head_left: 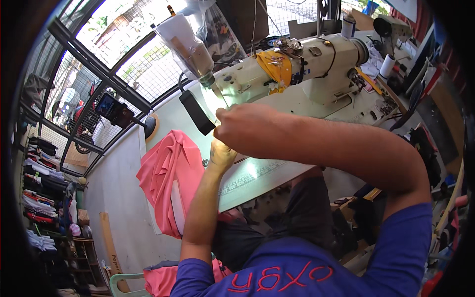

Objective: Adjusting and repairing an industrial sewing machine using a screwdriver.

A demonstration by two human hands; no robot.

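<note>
A cream sewing machine (316,57) with yellow cloth tied round its arm stands on the pale table. Both of my hands meet in the lamplight at its needle end. My right hand (243,124) is closed, fingers bent in a pinch beside the needle area. Just below it, my left hand (221,152) is closed too, partly covered by the right one. Whatever the fingertips hold is hidden or too small to make out. A pink fabric (170,173) lies bunched on the table left of my left forearm, apart from both hands.
A black box-shaped lamp (197,112) hangs close left of my hands. A phone on a holder (113,109) stands by the mesh window. Folded clothes (42,173) are stacked at far left. More pink cloth (161,281) lies over a green chair (118,284).
</note>
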